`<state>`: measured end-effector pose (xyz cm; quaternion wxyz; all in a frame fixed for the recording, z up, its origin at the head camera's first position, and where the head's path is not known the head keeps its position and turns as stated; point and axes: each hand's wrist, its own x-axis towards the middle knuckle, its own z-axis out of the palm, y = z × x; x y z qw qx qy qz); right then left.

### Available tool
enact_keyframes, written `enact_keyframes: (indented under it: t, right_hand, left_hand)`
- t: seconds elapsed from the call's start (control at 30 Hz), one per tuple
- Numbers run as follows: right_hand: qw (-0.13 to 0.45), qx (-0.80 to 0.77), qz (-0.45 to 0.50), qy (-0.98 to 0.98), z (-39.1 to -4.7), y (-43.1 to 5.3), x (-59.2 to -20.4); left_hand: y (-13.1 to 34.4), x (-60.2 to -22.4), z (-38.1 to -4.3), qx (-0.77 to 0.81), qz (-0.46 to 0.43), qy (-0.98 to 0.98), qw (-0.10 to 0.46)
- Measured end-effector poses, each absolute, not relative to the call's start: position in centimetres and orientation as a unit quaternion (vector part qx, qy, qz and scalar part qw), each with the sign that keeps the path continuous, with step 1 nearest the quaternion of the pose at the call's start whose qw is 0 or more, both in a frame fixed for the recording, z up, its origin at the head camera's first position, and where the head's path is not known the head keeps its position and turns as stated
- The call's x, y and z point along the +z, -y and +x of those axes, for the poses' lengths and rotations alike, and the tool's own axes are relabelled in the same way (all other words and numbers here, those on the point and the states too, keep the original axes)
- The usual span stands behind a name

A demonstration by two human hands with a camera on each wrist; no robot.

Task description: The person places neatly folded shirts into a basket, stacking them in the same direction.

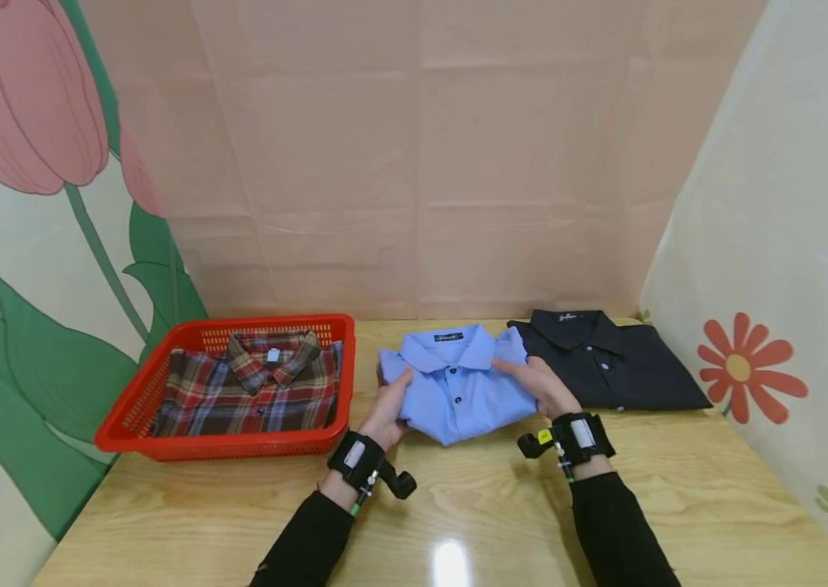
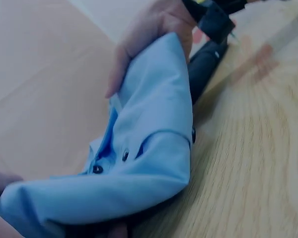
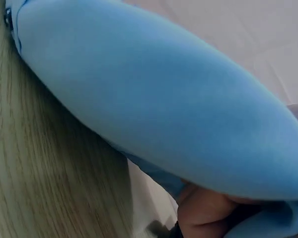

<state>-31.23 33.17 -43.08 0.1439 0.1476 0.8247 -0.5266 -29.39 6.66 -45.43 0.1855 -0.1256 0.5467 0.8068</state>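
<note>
A folded light blue shirt (image 1: 451,399) with a collar and dark buttons is held between both hands in the middle of the head view. My left hand (image 1: 387,408) grips its left side, thumb on top and fingers beneath. On the other side, my right hand (image 1: 542,385) holds the shirt's right edge the same way. The left wrist view shows the blue shirt (image 2: 154,114) sagging between the hands, its front edge close over the table. In the right wrist view the blue fabric (image 3: 159,99) covers most of the fingers (image 3: 203,210).
To the left stands a red plastic basket (image 1: 238,447) with a folded plaid shirt (image 1: 253,391) in it. A folded black shirt (image 1: 619,371) lies at the back right, partly behind my right hand. The wooden table (image 1: 458,505) meets a covered wall (image 1: 414,163) at the back.
</note>
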Motion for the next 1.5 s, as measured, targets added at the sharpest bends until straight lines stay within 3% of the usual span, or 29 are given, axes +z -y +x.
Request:
enact_keyframes:
  t: [0.23, 0.47, 0.67, 0.9, 1.17, 1.5]
  right_hand:
    - [0.150, -0.515, 0.136, -0.833, -31.2, -33.7, -43.1]
    - [0.162, -0.507, 0.136, -0.836, -31.2, -33.7, -43.1]
    - [0.152, -0.497, 0.127, -0.845, -31.2, -33.8, -42.9]
    - [0.146, -0.517, 0.117, -0.835, -31.3, -34.0, -43.1]
    - [0.142, -0.545, 0.096, -0.820, -31.4, -33.9, -42.8]
    - [0.110, -0.570, 0.070, -0.811, -30.8, -33.3, -41.0]
  left_hand:
    - [-6.5, -45.3, -29.0, 0.807, -0.176, -0.554, 0.104]
    - [-6.3, -45.3, -28.9, 0.835, -0.194, -0.497, 0.138]
    - [-6.1, -45.6, -29.0, 0.818, -0.143, -0.548, 0.101]
    - [-5.8, -45.5, -29.0, 0.686, -0.048, -0.724, 0.053]
    - [-6.0, -44.8, -28.2, 0.575, 0.001, -0.818, 0.000]
    - [-6.5, -42.0, -27.3, 0.594, 0.018, -0.805, -0.004]
